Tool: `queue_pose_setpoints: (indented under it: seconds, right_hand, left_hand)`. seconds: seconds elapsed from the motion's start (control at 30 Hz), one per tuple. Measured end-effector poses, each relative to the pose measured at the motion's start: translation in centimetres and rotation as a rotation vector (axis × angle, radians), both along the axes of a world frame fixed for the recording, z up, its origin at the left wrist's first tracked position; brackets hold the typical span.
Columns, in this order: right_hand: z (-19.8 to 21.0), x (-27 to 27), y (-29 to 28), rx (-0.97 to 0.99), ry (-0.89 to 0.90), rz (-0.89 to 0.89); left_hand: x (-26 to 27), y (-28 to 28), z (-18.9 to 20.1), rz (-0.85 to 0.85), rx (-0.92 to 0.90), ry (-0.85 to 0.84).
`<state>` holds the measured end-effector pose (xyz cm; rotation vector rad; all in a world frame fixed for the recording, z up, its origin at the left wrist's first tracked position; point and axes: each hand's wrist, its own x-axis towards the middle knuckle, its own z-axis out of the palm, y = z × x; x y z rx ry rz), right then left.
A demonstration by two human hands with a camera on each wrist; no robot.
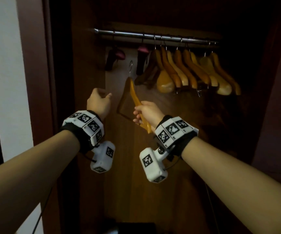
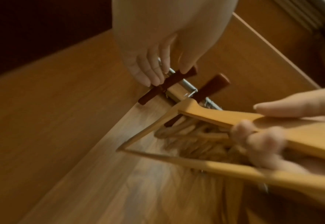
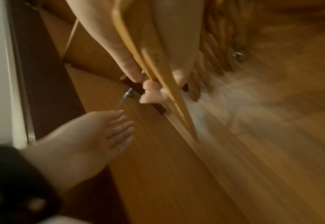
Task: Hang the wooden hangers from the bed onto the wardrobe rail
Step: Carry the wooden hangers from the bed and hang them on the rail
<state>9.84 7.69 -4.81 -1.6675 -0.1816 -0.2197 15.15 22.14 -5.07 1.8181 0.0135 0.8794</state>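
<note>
Head view: right hand (image 1: 144,114) grasps the wooden hanger (image 1: 133,97) by one arm below the wardrobe rail (image 1: 153,36), left hand (image 1: 99,102) loosely curled, empty; the off-centre hold could let its hook (image 1: 131,65) miss the rail.

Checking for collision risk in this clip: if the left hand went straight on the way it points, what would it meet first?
Probably the dark hanger at the rail's left end. The left hand, holding nothing, points up into the wardrobe just below it. Depth is unclear, so it might pass in front.
</note>
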Motion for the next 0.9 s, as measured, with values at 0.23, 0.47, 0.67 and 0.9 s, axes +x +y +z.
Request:
queue_pose_setpoints:
  seconds: [0.23, 0.47, 0.67, 0.9]
  right_hand:
    - [3.7, 4.4, 2.6, 0.128, -0.184, -0.113]
    - [6.5, 8.2, 3.3, 0.131, -0.287, -0.135]
    - [8.0, 11.0, 3.5, 0.100, -0.393, -0.151]
    - [9.6, 13.2, 3.7, 0.053, -0.435, -0.148]
  left_hand:
    - [3.9, 1.3, 2.9, -0.168, -0.263, 0.012]
    - [5.9, 1.6, 2.8, -0.193, -0.260, -0.038]
    - [7.8, 3.7, 2.9, -0.203, -0.281, -0.038]
    - [8.0, 3.6, 3.0, -0.228, -0.260, -0.103]
